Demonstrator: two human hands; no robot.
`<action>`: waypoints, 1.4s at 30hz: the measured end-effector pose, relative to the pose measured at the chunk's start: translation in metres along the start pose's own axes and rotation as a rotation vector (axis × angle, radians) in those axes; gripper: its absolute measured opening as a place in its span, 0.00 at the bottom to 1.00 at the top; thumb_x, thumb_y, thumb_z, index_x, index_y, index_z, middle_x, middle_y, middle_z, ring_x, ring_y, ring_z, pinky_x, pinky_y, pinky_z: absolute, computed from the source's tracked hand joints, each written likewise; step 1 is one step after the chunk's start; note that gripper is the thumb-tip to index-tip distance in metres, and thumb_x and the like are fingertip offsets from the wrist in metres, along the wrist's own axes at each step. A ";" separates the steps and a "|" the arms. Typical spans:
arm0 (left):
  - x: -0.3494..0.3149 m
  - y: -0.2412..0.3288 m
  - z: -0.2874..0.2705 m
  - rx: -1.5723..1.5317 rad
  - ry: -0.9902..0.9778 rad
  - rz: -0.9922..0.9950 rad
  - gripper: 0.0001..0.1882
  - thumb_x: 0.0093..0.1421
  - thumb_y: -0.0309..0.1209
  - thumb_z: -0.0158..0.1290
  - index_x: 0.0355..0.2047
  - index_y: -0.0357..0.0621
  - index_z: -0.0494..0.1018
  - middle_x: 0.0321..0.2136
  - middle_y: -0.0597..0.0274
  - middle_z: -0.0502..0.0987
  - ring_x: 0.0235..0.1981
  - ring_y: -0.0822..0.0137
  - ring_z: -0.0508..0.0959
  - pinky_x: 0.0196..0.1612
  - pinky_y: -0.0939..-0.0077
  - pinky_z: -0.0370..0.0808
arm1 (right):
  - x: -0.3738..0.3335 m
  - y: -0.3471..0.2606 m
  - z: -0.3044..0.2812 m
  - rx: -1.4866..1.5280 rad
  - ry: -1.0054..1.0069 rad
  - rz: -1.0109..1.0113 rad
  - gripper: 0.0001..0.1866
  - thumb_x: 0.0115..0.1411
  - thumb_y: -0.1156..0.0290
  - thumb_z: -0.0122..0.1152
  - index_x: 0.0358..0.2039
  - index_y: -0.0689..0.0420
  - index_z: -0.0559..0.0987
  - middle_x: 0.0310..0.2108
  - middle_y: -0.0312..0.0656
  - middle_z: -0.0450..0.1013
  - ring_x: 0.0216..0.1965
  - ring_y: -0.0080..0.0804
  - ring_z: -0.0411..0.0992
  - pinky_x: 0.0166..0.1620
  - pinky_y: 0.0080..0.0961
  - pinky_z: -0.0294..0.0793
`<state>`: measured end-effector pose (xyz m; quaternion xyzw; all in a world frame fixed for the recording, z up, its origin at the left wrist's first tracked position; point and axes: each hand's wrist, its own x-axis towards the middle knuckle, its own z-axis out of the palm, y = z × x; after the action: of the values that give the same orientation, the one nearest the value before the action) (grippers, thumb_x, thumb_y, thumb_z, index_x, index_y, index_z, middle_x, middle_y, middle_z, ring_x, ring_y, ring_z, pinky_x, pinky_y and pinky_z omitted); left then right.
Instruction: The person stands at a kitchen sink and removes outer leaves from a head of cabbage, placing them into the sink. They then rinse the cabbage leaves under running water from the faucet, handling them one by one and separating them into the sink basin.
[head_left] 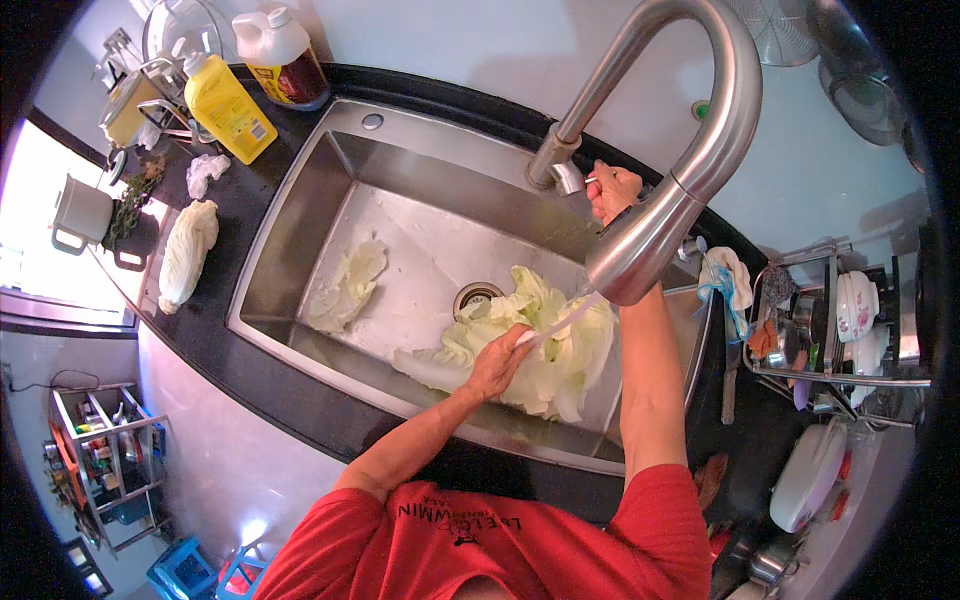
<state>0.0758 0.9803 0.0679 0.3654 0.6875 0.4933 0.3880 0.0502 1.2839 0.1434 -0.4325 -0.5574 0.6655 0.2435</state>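
My right hand [612, 192] reaches behind the spout of the steel faucet [735, 110] with its fingers closed around the small faucet handle [592, 181]. From the spout a thin stream of water [570, 318] runs down at a slant. It meets the fingertips of my left hand [497, 362], which is low in the sink, closed on a pale cabbage leaf. Around and beneath that hand lie several loose cabbage leaves [565, 365], partly covering the drain [478, 297]. Another cabbage leaf [350, 285] lies apart at the sink's left side.
The steel sink [345, 150] is set in a black counter [215, 345]. On its left are a cabbage head [188, 255], a yellow bottle [228, 108], a large jug [285, 60] and a pot [85, 212]. At right stand a dish rack [840, 375] and a knife [729, 390].
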 end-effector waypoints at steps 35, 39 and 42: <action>0.007 0.000 0.005 -0.063 0.073 -0.034 0.12 0.61 0.38 0.48 0.42 0.48 0.68 0.33 0.50 0.75 0.35 0.49 0.74 0.37 0.64 0.69 | -0.032 -0.019 0.019 0.004 0.169 -0.200 0.15 0.59 0.64 0.55 0.18 0.57 0.70 0.15 0.35 0.68 0.13 0.18 0.60 0.17 0.15 0.61; 0.007 0.005 0.003 -0.035 0.092 -0.015 0.12 0.61 0.38 0.47 0.42 0.47 0.68 0.33 0.49 0.75 0.36 0.49 0.74 0.37 0.64 0.69 | -0.035 -0.020 0.017 0.010 0.132 -0.166 0.16 0.59 0.63 0.54 0.19 0.57 0.70 0.15 0.36 0.68 0.13 0.18 0.61 0.17 0.16 0.62; 0.012 0.011 0.000 -0.043 0.101 0.017 0.12 0.62 0.37 0.46 0.43 0.46 0.66 0.32 0.48 0.74 0.36 0.48 0.74 0.36 0.62 0.69 | -0.032 -0.013 0.011 -0.016 0.122 -0.154 0.16 0.60 0.61 0.53 0.20 0.57 0.70 0.16 0.36 0.67 0.14 0.19 0.61 0.18 0.16 0.63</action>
<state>0.0720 0.9932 0.0764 0.3372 0.6923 0.5292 0.3564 0.0548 1.2557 0.1657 -0.4303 -0.5783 0.6127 0.3240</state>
